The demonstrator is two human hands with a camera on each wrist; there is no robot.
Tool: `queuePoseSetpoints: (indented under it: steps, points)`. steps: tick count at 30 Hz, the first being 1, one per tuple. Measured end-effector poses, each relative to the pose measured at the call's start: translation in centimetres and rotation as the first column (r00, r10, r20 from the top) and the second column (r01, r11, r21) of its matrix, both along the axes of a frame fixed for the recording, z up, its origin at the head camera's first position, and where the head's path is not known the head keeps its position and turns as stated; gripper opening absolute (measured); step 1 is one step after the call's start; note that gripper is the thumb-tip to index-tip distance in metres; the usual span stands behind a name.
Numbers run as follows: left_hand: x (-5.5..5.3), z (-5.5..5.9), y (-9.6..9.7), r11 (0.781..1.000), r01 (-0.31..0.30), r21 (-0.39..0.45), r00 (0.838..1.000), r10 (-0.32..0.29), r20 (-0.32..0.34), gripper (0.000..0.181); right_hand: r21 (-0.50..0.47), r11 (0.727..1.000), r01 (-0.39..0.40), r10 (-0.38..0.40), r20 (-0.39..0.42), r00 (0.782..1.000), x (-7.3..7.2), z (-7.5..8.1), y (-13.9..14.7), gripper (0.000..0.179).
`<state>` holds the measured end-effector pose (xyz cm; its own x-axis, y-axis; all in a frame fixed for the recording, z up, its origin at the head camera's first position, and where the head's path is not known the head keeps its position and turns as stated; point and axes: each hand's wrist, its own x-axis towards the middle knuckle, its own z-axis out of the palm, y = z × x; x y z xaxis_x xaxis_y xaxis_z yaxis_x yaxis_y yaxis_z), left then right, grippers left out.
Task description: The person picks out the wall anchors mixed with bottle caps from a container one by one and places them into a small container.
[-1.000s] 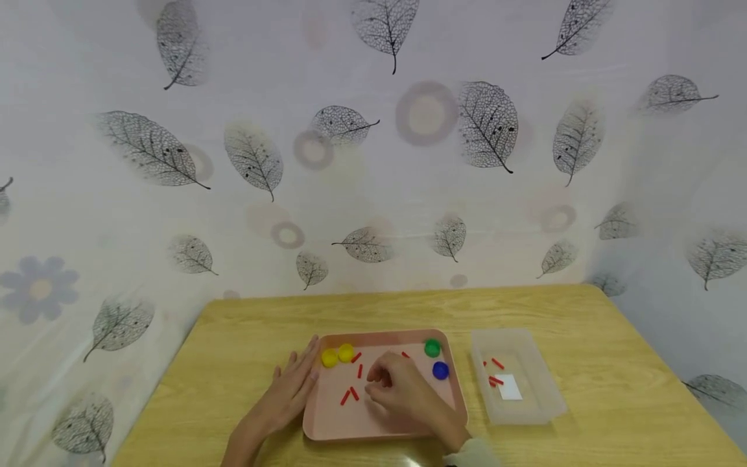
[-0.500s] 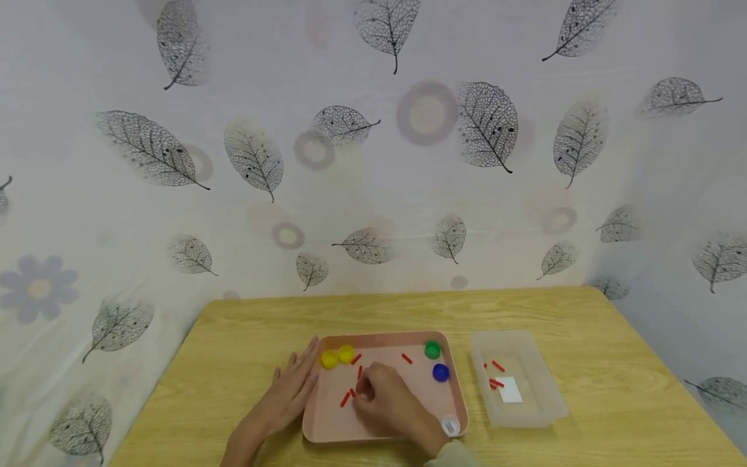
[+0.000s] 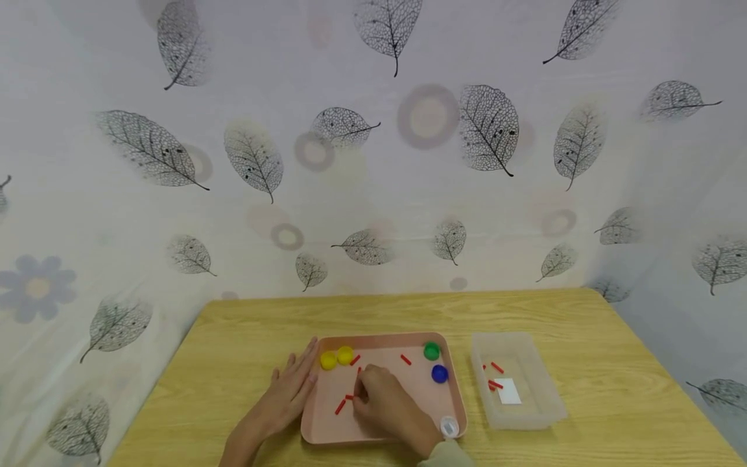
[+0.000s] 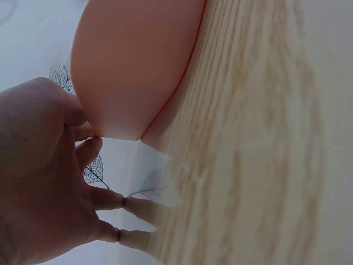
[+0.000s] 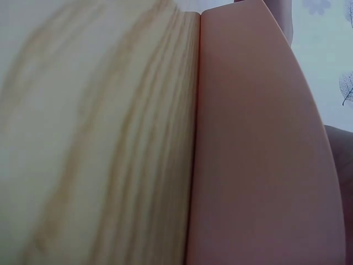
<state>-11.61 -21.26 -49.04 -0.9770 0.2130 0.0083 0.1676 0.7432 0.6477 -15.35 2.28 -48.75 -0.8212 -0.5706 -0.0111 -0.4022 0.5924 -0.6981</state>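
Note:
My left hand (image 3: 284, 397) lies with straight fingers against the left rim of a pink tray (image 3: 385, 340). In the left wrist view, the thumb side of that left hand (image 4: 49, 176) touches the tray's outer wall (image 4: 135, 72). Inside the tray, my right hand (image 3: 388, 405) has curled fingers low over the tray floor. A short red stick (image 3: 349, 397) pokes out at its fingertips, its other end hidden by them. Another red stick (image 3: 340, 407) lies just left of it, and one (image 3: 406, 359) lies farther back. The right wrist view shows mostly the tray's side wall (image 5: 259, 138).
Two yellow caps (image 3: 336, 358) sit in the tray's back left corner. Along its right side are a green cap (image 3: 432, 351), a blue cap (image 3: 439, 373) and a clear round piece (image 3: 449, 427). A translucent bin (image 3: 533, 389) with several red sticks and a white card (image 3: 507, 391) stands right.
My right hand has shifted left and its fingers have closed in on the red sticks. Two of those sticks have turned or slid slightly. My left hand stays at the rim.

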Motion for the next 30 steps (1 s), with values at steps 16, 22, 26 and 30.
queuePoseSetpoints:
  steps: [16,22,26,30]
  points:
    - [0.3,0.3,-0.1,1.0,-0.012,-0.009,1.0,0.012,0.016,0.057,-0.172,0.984,-0.042,0.036,-0.034,0.999,0.8,0.5,2.0,0.01]
    - [0.2,0.1,-0.1,1.0,0.005,0.003,1.0,-0.006,0.029,0.058,-0.19,0.98,-0.053,0.045,-0.042,0.998,0.9,1.3,3.2,0.012]
    - [0.3,0.1,-0.1,1.0,0.01,0.011,0.999,-0.01,0.031,0.058,-0.177,0.983,-0.043,0.041,-0.018,0.999,0.9,1.8,3.9,0.014]
    - [0.3,-0.1,-0.1,1.0,0.007,0.009,1.0,-0.008,0.03,0.058,-0.157,0.986,-0.048,0.041,-0.051,0.998,0.9,2.2,4.5,0.014]
